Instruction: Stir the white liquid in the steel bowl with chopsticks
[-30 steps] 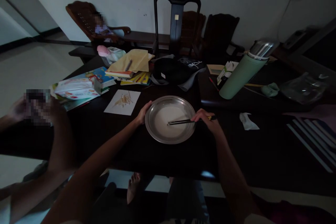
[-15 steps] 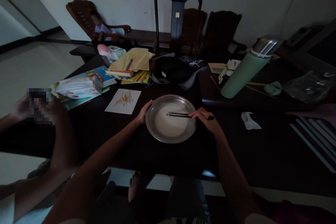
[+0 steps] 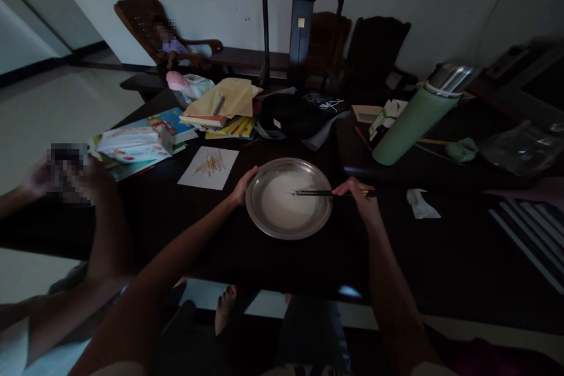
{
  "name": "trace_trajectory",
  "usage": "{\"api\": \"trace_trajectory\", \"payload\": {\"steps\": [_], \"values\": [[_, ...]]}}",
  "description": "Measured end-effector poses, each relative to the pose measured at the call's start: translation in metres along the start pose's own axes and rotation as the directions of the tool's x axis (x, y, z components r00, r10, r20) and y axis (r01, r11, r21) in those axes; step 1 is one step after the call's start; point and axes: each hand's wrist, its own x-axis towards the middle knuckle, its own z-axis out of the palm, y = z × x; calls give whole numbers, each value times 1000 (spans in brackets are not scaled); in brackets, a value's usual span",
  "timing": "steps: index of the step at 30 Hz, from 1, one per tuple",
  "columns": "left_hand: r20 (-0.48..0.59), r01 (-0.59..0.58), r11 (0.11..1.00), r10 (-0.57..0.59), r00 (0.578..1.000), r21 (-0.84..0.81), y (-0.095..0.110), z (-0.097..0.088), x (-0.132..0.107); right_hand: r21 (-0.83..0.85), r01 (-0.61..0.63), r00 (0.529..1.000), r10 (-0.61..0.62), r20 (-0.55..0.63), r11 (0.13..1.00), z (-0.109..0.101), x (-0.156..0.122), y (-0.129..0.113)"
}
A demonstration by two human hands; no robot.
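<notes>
A round metal basin [image 3: 261, 224] stands on the dark table in front of me. A pale, whitish layer [image 3: 284, 208] covers its bottom; I cannot tell if it is liquid or powder. My left hand [image 3: 242, 187] is closed on the left rim of the basin. At the right rim, my right hand [image 3: 360, 195] grips a pair of dark chopsticks [image 3: 319, 192], held nearly level. Their tips point left over the pale layer, close to its surface. Left of the basin lies a sheet of white paper [image 3: 188, 179] with a small heap of short pale sticks [image 3: 212, 163].
At far left another person's hands [image 3: 37, 179] hold a blurred object. A tissue pack [image 3: 134, 145], books and envelopes [image 3: 227, 103], and a black bag [image 3: 284, 117] lie behind. A green thermos [image 3: 408, 126] stands at right, near a crumpled tissue [image 3: 420, 204] and several folders [image 3: 524, 238].
My right hand and the chopsticks have shifted right, the tips moving from the basin's middle toward its right side. My left hand stays on the rim. The view has shifted slightly.
</notes>
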Motion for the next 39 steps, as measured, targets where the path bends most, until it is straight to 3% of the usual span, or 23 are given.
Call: {"api": "trace_trajectory", "payload": {"steps": [3, 5, 7, 12, 14, 18, 20, 24, 26, 30, 36, 39], "values": [[22, -23, 1000, 23, 999, 3, -1, -2, 2, 58, -22, 996, 17, 89, 998, -1, -1, -1], [18, -32, 999, 32, 999, 15, -1, -2, 2, 20, -34, 973, 28, 230, 999, 3, -1, -1], [14, -36, 999, 36, 999, 28, -1, -2, 2, -34, -24, 960, 32, 278, 999, 6, 0, 0], [11, -37, 999, 37, 999, 31, -1, -1, 1, -7, 2, 999, -2, 46, 1000, -2, 1, 5], [11, -40, 999, 39, 999, 33, 0, 0, 1, 36, 15, 997, -17, 73, 999, -3, 0, 4], [8, -50, 998, 49, 999, 42, 1, 3, -2, -11, 17, 967, -13, 256, 1000, 5, 0, 0], [-10, -40, 998, 40, 999, 43, 2, 5, -3, -41, 8, 974, 2, 227, 999, 6, 0, 0], [3, -23, 999, 23, 1000, 39, 2, 6, -4, 3, -19, 999, 19, 43, 1000, -2, 1, 3], [21, -41, 998, 40, 999, 39, 2, 6, -4, 26, -31, 998, 30, 59, 999, -4, 0, 2], [14, -40, 998, 39, 999, 38, 1, 3, -3, -36, -19, 976, 27, 217, 999, 4, 0, -1], [-8, 2, 1000, -1, 1000, 14, 0, 2, -1, -9, -18, 998, 19, 54, 1000, -2, 1, 6], [-13, -16, 1000, 16, 1000, 19, 0, 3, -1, 30, -21, 990, 17, 141, 999, -1, 0, 8]]}}
